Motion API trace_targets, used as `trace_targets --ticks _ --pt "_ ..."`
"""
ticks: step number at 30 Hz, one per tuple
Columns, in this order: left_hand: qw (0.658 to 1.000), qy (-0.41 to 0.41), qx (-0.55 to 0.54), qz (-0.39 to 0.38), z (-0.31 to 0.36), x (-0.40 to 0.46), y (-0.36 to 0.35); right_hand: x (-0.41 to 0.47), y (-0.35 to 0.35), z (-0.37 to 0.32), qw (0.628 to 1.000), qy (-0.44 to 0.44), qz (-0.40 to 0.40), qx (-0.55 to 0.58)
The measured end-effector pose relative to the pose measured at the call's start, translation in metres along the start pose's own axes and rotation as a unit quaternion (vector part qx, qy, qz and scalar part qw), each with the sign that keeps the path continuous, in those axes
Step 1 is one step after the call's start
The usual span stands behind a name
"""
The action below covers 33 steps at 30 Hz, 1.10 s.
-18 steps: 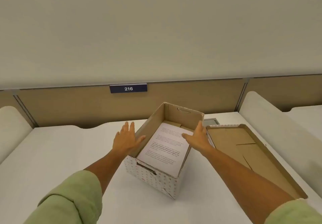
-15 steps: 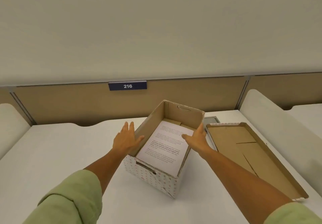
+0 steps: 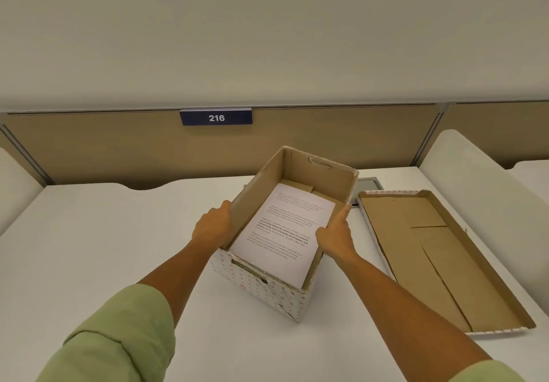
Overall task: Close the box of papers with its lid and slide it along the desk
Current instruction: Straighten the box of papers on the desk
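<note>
An open cardboard box (image 3: 261, 289), white with small pink marks outside and brown inside, stands at an angle in the middle of the white desk (image 3: 104, 248). A printed stack of papers (image 3: 285, 233) lies in it. My left hand (image 3: 212, 227) clasps the box's left wall from outside, near the rim. On the right wall's rim sits my right hand (image 3: 335, 236), thumb inside and fingers outside. The lid (image 3: 430, 256) lies upside down on the desk just right of the box, brown inside facing up, untouched.
A tan partition with a blue "216" plate (image 3: 216, 117) runs behind the desk. A grey hatch (image 3: 368, 185) is set into the desk behind the box. Rounded white dividers stand at the right (image 3: 475, 191) and left (image 3: 15, 185).
Both hands went from flat and spread beside the box to closing on its two side walls. The box itself has hardly shifted.
</note>
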<state>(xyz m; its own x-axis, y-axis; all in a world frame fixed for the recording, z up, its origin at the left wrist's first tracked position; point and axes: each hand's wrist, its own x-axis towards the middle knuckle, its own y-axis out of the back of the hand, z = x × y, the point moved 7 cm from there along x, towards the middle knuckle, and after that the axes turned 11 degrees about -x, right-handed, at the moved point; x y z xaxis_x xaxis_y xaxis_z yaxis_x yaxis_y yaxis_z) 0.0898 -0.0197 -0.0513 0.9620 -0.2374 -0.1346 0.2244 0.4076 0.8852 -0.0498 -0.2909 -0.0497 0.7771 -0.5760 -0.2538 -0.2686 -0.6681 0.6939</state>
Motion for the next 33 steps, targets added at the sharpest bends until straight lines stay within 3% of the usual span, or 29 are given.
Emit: trace_targets --ticks 13,22,27,33 --pt "0.999 0.012 -0.040 0.013 0.000 0.002 0.012 0.003 -0.003 0.004 0.996 -0.018 -0.018 0.084" --pt "0.997 -0.012 -0.076 -0.022 0.004 -0.004 0.012 -0.001 -0.011 0.008 0.985 -0.019 -0.033 0.168" --pt "0.994 -0.021 -0.063 -0.083 0.003 -0.021 0.013 -0.013 -0.006 0.002 0.980 0.024 -0.055 0.189" --pt "0.988 -0.039 -0.103 -0.104 0.002 -0.061 0.026 -0.039 0.008 -0.006 0.977 0.065 -0.063 0.195"
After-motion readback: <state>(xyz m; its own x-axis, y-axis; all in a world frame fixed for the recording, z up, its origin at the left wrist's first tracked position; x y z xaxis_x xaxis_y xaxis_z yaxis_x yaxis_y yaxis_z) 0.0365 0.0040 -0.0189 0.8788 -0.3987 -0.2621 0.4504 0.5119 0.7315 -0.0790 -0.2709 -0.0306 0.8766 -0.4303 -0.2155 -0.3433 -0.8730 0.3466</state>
